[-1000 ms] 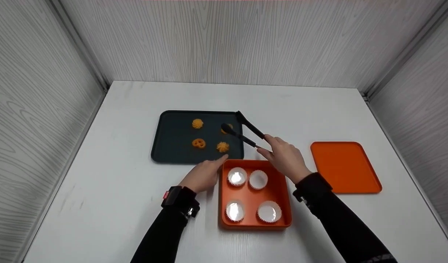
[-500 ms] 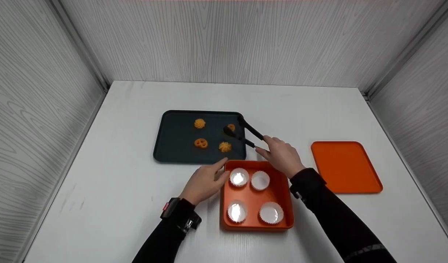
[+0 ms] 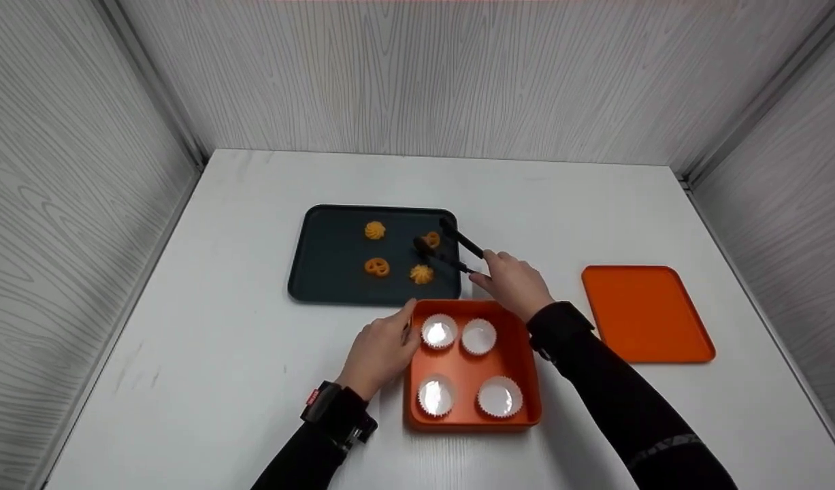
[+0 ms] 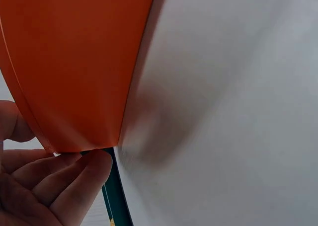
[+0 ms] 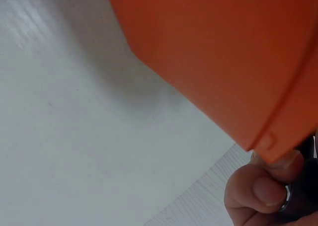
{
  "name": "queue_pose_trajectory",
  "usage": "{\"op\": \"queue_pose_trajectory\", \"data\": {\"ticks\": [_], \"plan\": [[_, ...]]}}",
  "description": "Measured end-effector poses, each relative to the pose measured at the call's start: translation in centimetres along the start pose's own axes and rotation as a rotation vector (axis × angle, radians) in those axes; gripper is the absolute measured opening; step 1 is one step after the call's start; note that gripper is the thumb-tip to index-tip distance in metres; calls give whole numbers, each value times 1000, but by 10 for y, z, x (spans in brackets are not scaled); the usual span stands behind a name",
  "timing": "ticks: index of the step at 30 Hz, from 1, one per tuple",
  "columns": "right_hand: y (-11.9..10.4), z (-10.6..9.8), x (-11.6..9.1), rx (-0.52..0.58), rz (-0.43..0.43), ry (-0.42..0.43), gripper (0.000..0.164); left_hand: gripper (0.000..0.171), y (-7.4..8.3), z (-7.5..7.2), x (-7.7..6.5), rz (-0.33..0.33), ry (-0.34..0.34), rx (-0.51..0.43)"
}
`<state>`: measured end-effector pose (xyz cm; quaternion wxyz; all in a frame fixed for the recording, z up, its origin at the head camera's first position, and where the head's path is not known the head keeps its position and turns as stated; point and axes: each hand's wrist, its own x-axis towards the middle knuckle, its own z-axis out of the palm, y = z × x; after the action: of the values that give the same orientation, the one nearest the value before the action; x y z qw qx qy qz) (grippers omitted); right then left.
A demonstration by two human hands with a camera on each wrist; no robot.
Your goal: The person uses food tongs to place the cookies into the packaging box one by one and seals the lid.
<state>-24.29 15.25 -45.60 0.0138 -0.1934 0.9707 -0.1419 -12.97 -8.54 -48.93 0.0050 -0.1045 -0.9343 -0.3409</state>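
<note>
My left hand [image 3: 382, 354] grips the far left corner of an orange box [image 3: 466, 371], with its thumb at the rim; in the left wrist view its fingers [image 4: 82, 186] bend around the box's end. Four-sided and low, the box holds several white paper baking cups [image 3: 478, 337]. My right hand [image 3: 516, 282] holds black tongs [image 3: 465, 243], their arms spread. The tips stand on either side of a pretzel-shaped cookie [image 3: 432, 239] on a dark tray [image 3: 329, 262]; whether they touch it I cannot tell. In the right wrist view the box hides most of the tongs.
Also on the dark tray lie another pretzel-shaped cookie [image 3: 377, 267] and two swirled cookies [image 3: 375, 230]. A flat orange tray or lid [image 3: 648, 313] lies on the white table [image 3: 206, 354] at the right. Grey wood-patterned walls [image 3: 417, 82] enclose the table.
My left hand first touched the box corner with a fingertip, then spread its thumb away, and now grips the rim. The tongs' tips have come down around the far right pretzel-shaped cookie.
</note>
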Motion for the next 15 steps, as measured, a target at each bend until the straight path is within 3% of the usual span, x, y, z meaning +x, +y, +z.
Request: {"op": "queue_pose_trajectory", "data": {"ticks": [8,15], "plan": [[2,4,6,3,-7,-2,33,52,0,0,-2,-19,39,18],[8,2,7,48,4,3,38,51,-2,0,-2,-19,45,16]]}}
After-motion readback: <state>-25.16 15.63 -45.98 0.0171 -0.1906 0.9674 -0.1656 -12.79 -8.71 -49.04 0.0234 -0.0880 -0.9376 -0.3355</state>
